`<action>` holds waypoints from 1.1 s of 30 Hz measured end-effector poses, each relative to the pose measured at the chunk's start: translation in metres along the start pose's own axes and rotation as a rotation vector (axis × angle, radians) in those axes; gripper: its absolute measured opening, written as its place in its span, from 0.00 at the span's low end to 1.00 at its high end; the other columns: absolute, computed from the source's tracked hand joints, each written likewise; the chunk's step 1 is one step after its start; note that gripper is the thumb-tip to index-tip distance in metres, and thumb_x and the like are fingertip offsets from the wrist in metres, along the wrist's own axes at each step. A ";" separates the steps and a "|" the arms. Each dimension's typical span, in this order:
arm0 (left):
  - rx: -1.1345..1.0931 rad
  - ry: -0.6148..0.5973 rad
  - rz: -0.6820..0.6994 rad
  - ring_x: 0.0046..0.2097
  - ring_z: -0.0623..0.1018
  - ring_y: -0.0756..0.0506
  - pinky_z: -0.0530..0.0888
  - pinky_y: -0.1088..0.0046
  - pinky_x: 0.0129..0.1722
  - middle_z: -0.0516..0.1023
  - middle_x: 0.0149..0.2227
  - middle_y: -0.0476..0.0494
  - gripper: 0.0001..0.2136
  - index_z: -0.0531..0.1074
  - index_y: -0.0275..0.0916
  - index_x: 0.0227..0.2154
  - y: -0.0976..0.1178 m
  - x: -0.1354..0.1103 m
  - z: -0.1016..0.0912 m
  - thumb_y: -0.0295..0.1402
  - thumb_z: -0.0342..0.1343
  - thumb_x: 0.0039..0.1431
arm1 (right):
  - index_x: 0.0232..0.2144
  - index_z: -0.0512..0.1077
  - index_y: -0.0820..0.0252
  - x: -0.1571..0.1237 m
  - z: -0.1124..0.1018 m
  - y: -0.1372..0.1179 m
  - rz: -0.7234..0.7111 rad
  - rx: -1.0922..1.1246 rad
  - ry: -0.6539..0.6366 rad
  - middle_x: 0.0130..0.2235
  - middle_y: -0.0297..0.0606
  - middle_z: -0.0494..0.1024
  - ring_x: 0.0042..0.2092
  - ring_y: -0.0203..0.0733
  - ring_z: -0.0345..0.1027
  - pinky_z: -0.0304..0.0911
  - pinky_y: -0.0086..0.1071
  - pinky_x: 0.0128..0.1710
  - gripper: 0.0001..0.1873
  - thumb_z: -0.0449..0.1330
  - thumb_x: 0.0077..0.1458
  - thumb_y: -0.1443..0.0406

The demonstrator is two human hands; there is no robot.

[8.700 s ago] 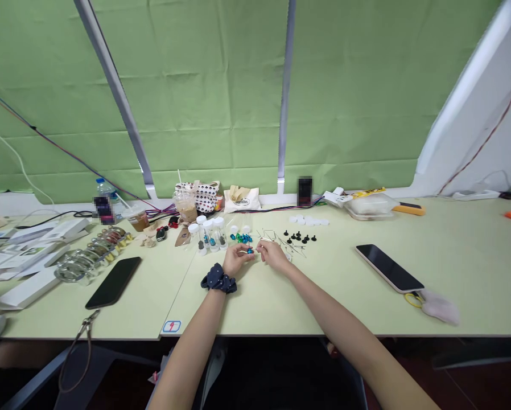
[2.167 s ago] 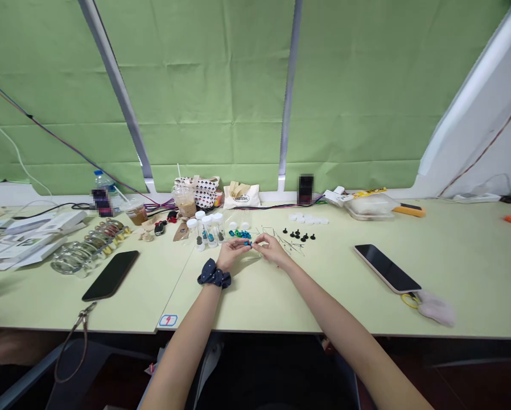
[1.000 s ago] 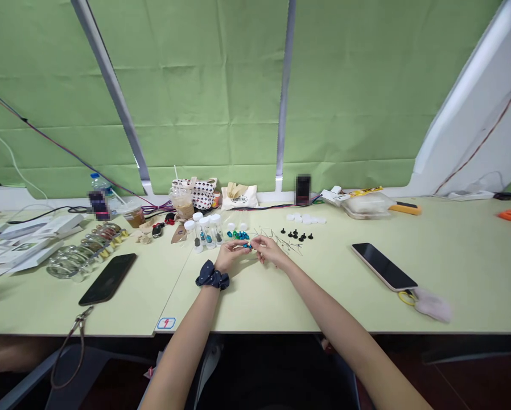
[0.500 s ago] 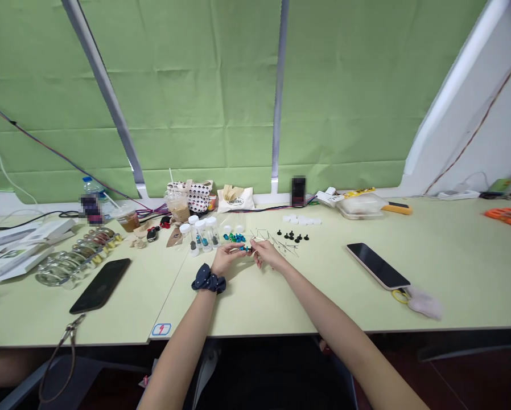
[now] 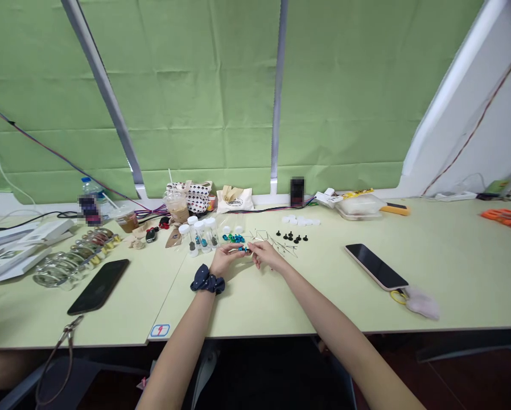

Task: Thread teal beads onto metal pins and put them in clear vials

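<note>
My left hand (image 5: 225, 259), with a dark dotted scrunchie (image 5: 207, 280) at its wrist, pinches a small blue-and-black piece (image 5: 244, 249) between thumb and fingers. Against the other end of that piece are the closed fingertips of my right hand (image 5: 267, 254); its other fingers curl below. Just beyond my hands lies a cluster of small blue and green pieces (image 5: 234, 238). Thin metal wires (image 5: 281, 245) are scattered past my right hand, and several black flanged pieces (image 5: 297, 238) lie to their right. The exact kind of the held piece is too small to make out.
Clear vials with white caps (image 5: 201, 236) stand left of the pieces, and loose white caps (image 5: 301, 221) lie at the back. Phones lie left (image 5: 99, 286) and right (image 5: 375, 266). Iced drinks (image 5: 177, 209), a glass coil-like object (image 5: 74, 259) and a utility knife (image 5: 396, 209) are farther out.
The view has shifted very slightly. Both hands stay together at the blue-and-black piece, with only a small movement of the fingertips.
</note>
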State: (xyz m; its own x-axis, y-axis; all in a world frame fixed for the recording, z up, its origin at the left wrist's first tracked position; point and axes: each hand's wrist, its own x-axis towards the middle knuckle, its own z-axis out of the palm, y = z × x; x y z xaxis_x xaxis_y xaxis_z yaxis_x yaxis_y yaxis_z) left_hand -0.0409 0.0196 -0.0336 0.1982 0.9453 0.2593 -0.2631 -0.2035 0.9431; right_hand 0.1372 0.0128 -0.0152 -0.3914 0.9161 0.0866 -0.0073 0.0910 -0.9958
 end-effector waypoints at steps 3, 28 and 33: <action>0.004 0.010 0.008 0.37 0.78 0.43 0.71 0.60 0.45 0.80 0.34 0.42 0.16 0.77 0.35 0.32 0.001 0.000 0.001 0.31 0.69 0.35 | 0.35 0.67 0.60 0.000 0.001 0.000 -0.010 0.038 0.021 0.29 0.35 0.73 0.19 0.29 0.63 0.61 0.24 0.13 0.22 0.56 0.50 0.48; 0.037 0.005 -0.001 0.36 0.78 0.43 0.71 0.61 0.45 0.79 0.35 0.40 0.17 0.77 0.34 0.32 0.001 -0.001 0.000 0.31 0.69 0.35 | 0.26 0.67 0.62 0.003 0.000 0.003 0.015 -0.064 0.090 0.24 0.34 0.71 0.17 0.30 0.60 0.59 0.24 0.11 0.25 0.54 0.49 0.44; 0.031 -0.006 -0.014 0.36 0.78 0.44 0.71 0.60 0.44 0.79 0.35 0.40 0.17 0.77 0.34 0.32 0.000 -0.001 0.000 0.31 0.69 0.34 | 0.26 0.66 0.61 0.003 0.000 0.005 -0.029 -0.080 0.053 0.24 0.32 0.70 0.17 0.29 0.61 0.60 0.24 0.13 0.22 0.59 0.47 0.47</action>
State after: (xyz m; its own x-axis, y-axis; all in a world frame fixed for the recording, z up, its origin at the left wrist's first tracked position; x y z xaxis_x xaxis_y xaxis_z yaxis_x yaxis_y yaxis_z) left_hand -0.0410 0.0191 -0.0337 0.2069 0.9466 0.2472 -0.2311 -0.1982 0.9525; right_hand 0.1362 0.0166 -0.0194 -0.3430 0.9318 0.1189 0.0566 0.1468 -0.9875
